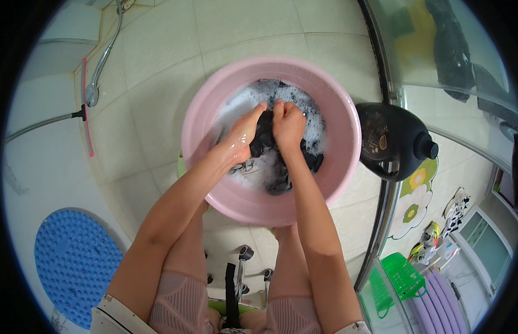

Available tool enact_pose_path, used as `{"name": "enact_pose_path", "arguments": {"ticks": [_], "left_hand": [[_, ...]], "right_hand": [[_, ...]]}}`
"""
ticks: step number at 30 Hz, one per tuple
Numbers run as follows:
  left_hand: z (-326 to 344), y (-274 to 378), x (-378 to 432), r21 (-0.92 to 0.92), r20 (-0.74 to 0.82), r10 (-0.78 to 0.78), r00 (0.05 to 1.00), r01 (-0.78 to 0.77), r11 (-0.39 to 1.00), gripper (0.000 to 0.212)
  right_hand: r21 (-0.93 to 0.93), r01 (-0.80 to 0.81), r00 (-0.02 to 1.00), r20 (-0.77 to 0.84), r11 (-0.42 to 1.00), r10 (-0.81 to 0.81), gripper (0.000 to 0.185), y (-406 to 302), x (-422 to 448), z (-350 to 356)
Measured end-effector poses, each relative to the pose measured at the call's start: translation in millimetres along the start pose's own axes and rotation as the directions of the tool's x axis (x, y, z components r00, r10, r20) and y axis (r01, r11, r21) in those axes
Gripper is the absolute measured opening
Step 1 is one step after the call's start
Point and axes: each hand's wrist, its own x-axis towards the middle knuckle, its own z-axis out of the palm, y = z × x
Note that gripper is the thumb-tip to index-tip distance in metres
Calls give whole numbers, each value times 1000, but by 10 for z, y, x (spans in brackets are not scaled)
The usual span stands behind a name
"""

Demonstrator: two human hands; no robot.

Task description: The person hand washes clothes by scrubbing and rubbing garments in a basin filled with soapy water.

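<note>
A round pink plastic basin (271,213) stands on the tiled floor in front of me, between and beyond my knees. Soapy water with white suds (309,108) fills its lower part. Dark wet cloth (263,135) bunches up between my two hands over the middle of the basin. My left hand (243,135), wet and shiny, grips the cloth's left side. On the other side my right hand (289,125) is closed in a fist around it. More dark fabric (280,183) lies half under the suds below my hands, with a grey striped piece (244,168) at the left.
A black detergent jug (388,140) stands against the basin's right side, by the sliding-door track (378,234). A shower head (92,95) hangs at the left. A blue textured mat (77,267) leans at lower left. A green basket (397,282) is behind glass. Stool casters (245,252) show between my legs.
</note>
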Motion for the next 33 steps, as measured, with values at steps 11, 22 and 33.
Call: {"name": "enact_pose_path", "arguments": {"ticks": [11,22,33], "left_hand": [[-87,6,503,550,-119,456,882,-324,770,35],[254,21,-156,156,-17,31,999,-28,987,39],[32,47,-138,-12,62,-10,998,11,1000,34]], "right_hand": [[-129,-161,987,-29,978,159,39,294,170,168],[28,41,998,-38,999,-40,37,-136,-21,-40],[516,-133,980,197,846,34,54,200,-114,126]]}}
